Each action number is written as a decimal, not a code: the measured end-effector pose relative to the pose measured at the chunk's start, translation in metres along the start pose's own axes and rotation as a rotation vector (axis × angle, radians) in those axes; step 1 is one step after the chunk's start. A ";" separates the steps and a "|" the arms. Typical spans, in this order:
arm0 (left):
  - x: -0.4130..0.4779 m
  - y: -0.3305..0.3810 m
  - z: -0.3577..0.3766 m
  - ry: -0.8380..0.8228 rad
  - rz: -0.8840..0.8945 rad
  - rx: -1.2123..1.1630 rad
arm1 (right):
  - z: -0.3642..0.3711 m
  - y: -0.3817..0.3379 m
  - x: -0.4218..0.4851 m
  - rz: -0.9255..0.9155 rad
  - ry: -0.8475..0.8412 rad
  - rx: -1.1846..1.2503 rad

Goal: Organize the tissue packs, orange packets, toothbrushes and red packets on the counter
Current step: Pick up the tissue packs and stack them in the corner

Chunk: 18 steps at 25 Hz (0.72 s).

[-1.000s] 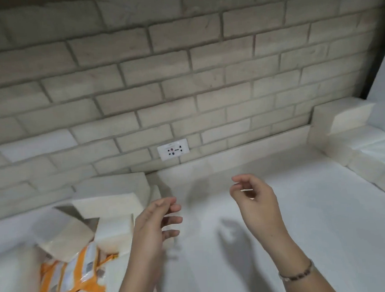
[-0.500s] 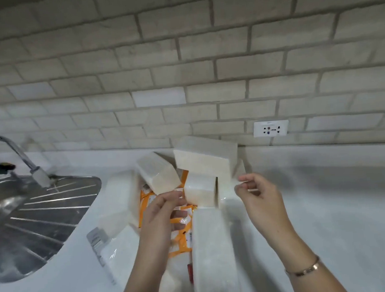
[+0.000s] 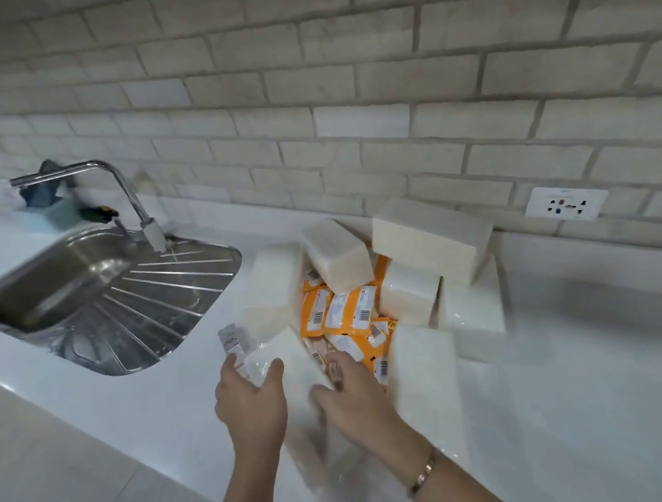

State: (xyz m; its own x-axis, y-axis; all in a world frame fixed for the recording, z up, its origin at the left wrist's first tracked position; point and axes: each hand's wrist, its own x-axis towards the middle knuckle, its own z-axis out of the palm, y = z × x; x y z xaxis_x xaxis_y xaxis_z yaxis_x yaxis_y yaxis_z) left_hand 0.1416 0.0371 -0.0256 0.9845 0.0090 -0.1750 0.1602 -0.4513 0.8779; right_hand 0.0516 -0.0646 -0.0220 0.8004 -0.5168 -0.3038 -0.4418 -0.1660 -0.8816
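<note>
Several white tissue packs (image 3: 430, 240) lie piled against the brick wall, ringing a heap of orange packets (image 3: 345, 308). One tissue pack (image 3: 296, 365) lies at the pile's near edge. My left hand (image 3: 250, 401) wraps its near-left corner, thumb on top. My right hand (image 3: 351, 394) grips its right side, with the fingertips reaching the orange packets. A clear pack with a printed label (image 3: 231, 338) pokes out just beyond my left fingers. A tall tissue pack (image 3: 424, 377) stands right of my right hand. I see no toothbrushes or red packets clearly.
A steel sink (image 3: 101, 298) with a ribbed drainer and a tap (image 3: 121, 191) sits to the left on the white counter (image 3: 584, 370). A wall socket (image 3: 565, 203) is at the back right. The counter's front edge (image 3: 99, 435) runs diagonally at lower left.
The view has swung left and down, bringing the sink in. Both hands dropped from mid-air onto the near tissue pack at the pile's edge.
</note>
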 end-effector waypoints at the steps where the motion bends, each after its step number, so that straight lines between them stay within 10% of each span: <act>1: 0.000 -0.008 0.002 -0.064 -0.123 -0.084 | 0.004 0.005 0.001 0.036 -0.047 -0.029; 8: 0.007 -0.052 0.028 -0.245 -0.437 -0.450 | 0.011 0.027 -0.002 0.074 -0.200 -0.038; 18: -0.034 0.061 0.027 -0.463 -0.070 -0.690 | -0.085 -0.010 -0.030 -0.190 -0.016 0.366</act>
State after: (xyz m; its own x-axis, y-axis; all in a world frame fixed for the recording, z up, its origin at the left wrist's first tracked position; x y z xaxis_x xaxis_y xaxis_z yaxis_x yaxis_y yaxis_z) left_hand 0.1158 -0.0147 0.0223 0.8660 -0.4192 -0.2728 0.3762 0.1865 0.9076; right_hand -0.0024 -0.1186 0.0266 0.8613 -0.4922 -0.1261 -0.1146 0.0536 -0.9920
